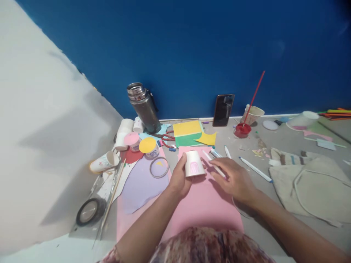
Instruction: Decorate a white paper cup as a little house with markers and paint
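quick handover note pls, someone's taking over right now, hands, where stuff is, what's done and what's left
Left hand: grip closed on the upside-down white paper cup, steadying it on the pink paper sheet.
Right hand: holds a white marker pen, its tip beside the cup.
Nearby: more white pens on the grey table, purple paper to the left, red paint pot behind.
Done: a pink shape is already on the cup's side.
Left: the rest of the cup is still plain white.
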A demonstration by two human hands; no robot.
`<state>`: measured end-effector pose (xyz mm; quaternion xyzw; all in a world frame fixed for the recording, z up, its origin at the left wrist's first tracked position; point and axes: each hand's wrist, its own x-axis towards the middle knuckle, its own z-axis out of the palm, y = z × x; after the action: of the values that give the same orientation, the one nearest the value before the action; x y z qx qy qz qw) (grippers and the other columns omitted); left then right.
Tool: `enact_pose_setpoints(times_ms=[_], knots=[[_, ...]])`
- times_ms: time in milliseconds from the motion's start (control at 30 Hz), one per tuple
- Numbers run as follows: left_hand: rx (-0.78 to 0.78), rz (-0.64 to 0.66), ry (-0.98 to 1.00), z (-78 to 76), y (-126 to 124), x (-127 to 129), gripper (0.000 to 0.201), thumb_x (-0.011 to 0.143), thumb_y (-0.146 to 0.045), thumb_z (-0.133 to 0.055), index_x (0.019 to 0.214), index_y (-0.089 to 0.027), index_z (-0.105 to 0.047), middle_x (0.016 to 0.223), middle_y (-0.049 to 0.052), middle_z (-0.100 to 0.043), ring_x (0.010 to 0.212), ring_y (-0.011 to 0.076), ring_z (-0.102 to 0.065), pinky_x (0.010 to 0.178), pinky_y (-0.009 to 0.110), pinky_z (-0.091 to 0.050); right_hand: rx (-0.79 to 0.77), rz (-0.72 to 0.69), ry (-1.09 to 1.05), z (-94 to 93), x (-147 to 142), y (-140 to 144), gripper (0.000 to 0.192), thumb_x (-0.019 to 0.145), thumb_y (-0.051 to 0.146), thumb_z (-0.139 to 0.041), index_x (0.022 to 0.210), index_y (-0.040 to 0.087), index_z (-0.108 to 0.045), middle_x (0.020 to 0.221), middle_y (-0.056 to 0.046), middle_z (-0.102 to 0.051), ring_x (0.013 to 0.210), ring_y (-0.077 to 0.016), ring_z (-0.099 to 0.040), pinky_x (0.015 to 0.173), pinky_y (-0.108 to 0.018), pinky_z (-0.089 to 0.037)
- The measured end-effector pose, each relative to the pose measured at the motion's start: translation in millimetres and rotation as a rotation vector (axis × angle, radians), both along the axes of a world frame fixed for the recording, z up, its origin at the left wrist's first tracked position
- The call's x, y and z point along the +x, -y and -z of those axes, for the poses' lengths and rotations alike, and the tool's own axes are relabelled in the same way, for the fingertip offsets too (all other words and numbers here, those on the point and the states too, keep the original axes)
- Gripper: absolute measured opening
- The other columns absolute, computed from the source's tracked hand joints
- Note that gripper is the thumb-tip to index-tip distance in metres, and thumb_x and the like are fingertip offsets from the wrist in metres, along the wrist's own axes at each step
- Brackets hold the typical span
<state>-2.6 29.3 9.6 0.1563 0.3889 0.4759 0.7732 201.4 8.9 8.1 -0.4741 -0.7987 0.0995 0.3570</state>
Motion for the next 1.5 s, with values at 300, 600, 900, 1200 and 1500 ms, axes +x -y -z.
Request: enact_pose_setpoints(times_ms=[300, 600, 900, 1200, 1500], knots=[[-0.061, -0.119, -0.038, -12.4, -6, -3, 0.041, 0.104, -0.049, -0.052, 0.109, -0.012, -0.070, 0.089, 0.009, -0.077, 0.070, 0.0231, -0.075, 0.067, 0.039, -0.065, -0.106, -0.038, 0.285, 2.8, -4, 0, 0.021, 0.097, 0.022, -0.063, 0.115, 0.023, -0.075, 0.113, -0.011, -0.080, 0.103, -0.0281, -0.075, 0.089, -0.042, -0.059], [-0.086, -0.105, -0.030, -9.2, -7, -5, 0.041, 0.100, -0.050, -0.058, 0.108, -0.012, -0.071, 0.088, 0.010, -0.078, 0.071, 0.0230, -0.075, 0.068, 0.038, -0.064, -0.172, 0.132, 0.408, -19.5, 47, -22, 0.019, 0.101, 0.020, -0.060, 0.090, 0.022, -0.075, 0.089, -0.005, -0.079, 0.082, -0.0214, -0.072, 0.071, -0.032, -0.046], [-0.060, 0.026, 0.069, -4.3, -9, -8, 0.063, 0.105, -0.057, -0.043, 0.107, -0.002, -0.074, 0.087, 0.018, -0.077, 0.073, 0.0273, -0.076, 0.065, 0.042, -0.066, -0.052, 0.046, 0.622, 4.2, 85, -25, 0.021, 0.104, 0.019, -0.052, 0.100, 0.021, -0.073, 0.105, -0.011, -0.077, 0.096, -0.0258, -0.071, 0.076, -0.035, -0.050], [0.092, 0.149, 0.150, 11.0, -8, -11, 0.067, 0.100, -0.062, -0.051, 0.121, -0.001, -0.070, 0.096, 0.021, -0.079, 0.078, 0.0307, -0.078, 0.064, 0.041, -0.066, 0.034, 0.007, 0.470, 6.6, 89, -18, 0.022, 0.106, 0.023, -0.051, 0.098, 0.022, -0.071, 0.101, -0.008, -0.080, 0.092, -0.0236, -0.073, 0.077, -0.034, -0.051], [0.104, 0.171, 0.218, 16.5, -12, -15, 0.067, 0.096, -0.069, -0.055, 0.112, -0.006, -0.072, 0.086, 0.016, -0.077, 0.055, 0.0228, -0.070, 0.037, 0.029, -0.051, 0.042, -0.094, 0.349, 3.9, 66, -15, 0.018, 0.107, 0.024, -0.053, 0.101, 0.022, -0.070, 0.097, -0.006, -0.081, 0.090, -0.0207, -0.074, 0.078, -0.031, -0.049]])
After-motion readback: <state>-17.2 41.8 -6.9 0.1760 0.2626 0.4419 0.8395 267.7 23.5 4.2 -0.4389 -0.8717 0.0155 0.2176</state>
